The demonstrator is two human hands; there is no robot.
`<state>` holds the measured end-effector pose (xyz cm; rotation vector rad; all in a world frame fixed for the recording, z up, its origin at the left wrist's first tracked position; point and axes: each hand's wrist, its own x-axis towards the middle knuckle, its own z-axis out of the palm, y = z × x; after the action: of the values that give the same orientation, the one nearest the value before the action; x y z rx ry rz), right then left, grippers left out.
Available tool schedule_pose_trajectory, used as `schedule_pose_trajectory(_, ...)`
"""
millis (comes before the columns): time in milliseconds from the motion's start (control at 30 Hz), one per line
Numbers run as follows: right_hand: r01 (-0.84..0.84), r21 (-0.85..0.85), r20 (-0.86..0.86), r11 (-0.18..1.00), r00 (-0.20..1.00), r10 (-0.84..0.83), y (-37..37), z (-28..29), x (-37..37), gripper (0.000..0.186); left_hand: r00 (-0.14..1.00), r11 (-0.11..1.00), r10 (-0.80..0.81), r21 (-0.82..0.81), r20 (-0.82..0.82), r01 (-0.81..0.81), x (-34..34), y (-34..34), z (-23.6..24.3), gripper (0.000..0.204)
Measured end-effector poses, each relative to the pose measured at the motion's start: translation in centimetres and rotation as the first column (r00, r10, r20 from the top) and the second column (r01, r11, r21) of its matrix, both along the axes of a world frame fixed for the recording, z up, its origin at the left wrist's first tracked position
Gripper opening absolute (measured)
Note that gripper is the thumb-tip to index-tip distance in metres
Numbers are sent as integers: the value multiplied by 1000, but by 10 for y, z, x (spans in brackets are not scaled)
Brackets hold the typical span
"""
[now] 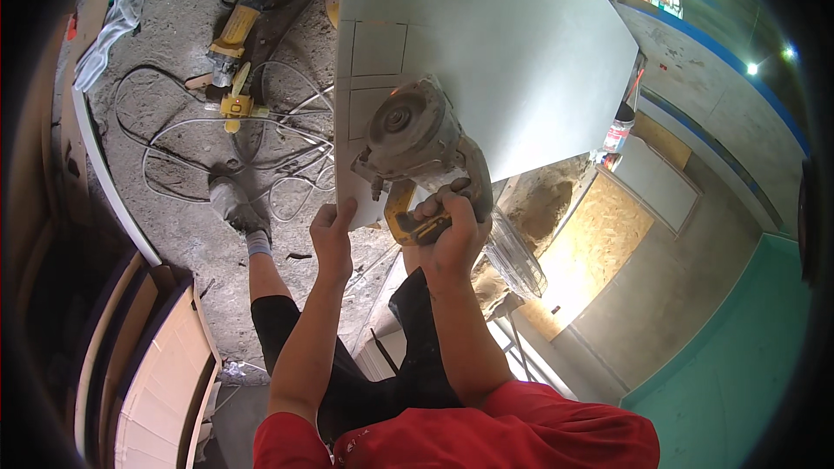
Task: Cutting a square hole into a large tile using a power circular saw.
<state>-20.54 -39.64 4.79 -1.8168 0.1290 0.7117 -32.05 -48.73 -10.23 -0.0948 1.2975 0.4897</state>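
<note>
My right hand (453, 226) is wrapped round the yellow and black handle of a handheld circular saw (413, 130). Its dusty grey round guard rests over the near left part of a large pale panel (512, 43). Pencilled rectangles mark the panel's left edge, partly covered by the saw. At the panel's near left corner, my left hand (332, 239) pinches the edge between thumb and fingers. The blade and the cut line are hidden from here. A clear ribbed plastic object (517, 256) lies just right of my right wrist.
Left on the rough floor lie a yellow angle grinder (236, 30), a yellow connector (234, 108), looped cables (174, 126) and a whitish cloth (117, 26). Cardboard-edged panels (161, 373) stand lower left. A bucket (618, 130) and a chipboard sheet (599, 234) are at right.
</note>
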Motion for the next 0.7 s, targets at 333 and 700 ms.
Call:
schedule_pose_trajectory(333, 78, -37, 27, 996, 997, -77, 1, -3, -3, 7, 999, 999, 34, -5, 11, -34, 0, -3, -3, 28)
schedule_pose_trajectory(700, -60, 30, -124, 998, 990, 64, -40, 90, 1, 18, 934, 835, -326, 419, -146, 357, -35, -4, -19, 43)
